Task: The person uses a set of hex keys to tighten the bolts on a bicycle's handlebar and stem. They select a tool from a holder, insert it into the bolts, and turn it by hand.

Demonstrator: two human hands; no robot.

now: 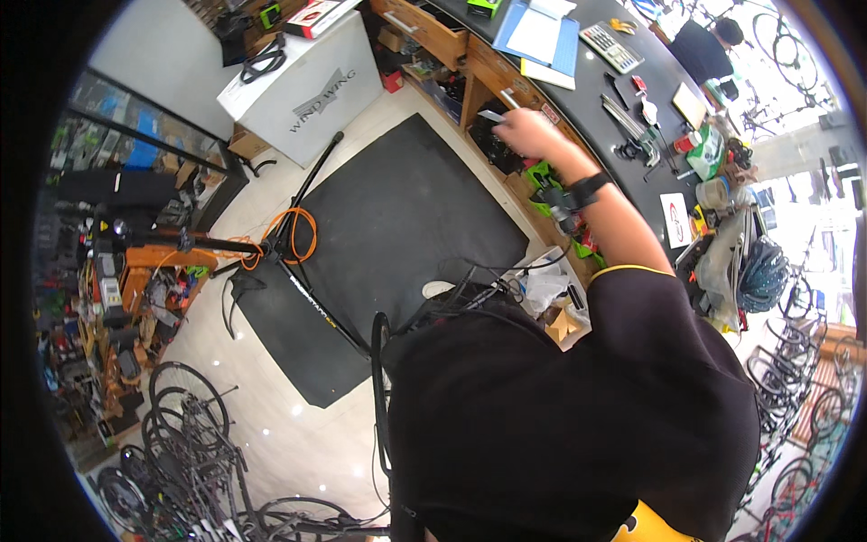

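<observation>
OK so my right hand [531, 134] was stretched out to the wooden drawer unit [479, 61], fingers curled in, w/ a small flat silvery piece [490, 116] jutting out at the fingertips. Tbh can't tell if I was pinching it or if it just sat right behind them. Either way, that piece was just below a drawer handle [510, 98], in front of the open shelf space w/ dark stuff in it. Black watch [588, 191] on that wrist. Left hand was out of view, so can't tell what it was up to.

Right under my forearm: green pkgs [542, 183] on the lower shelf, plus a white plastic bag [545, 287] in a box nearer my body. Another drawer [432, 34] further along was pulled out.

Dark countertop [578, 90] next to all that had a blue folder [562, 45] w/ papers, a calculator [611, 47], misc tools [628, 122] and a green-and-white bag [707, 154]. Somebody in a dark top [698, 54] was on the far side.

Left of me was a black floor mat [406, 208], w/ a stand [312, 303] partly on it and an orange cable [314, 237] looped round. White box [312, 113] past the mat, bikes [185, 434] bunched up lower left.
</observation>
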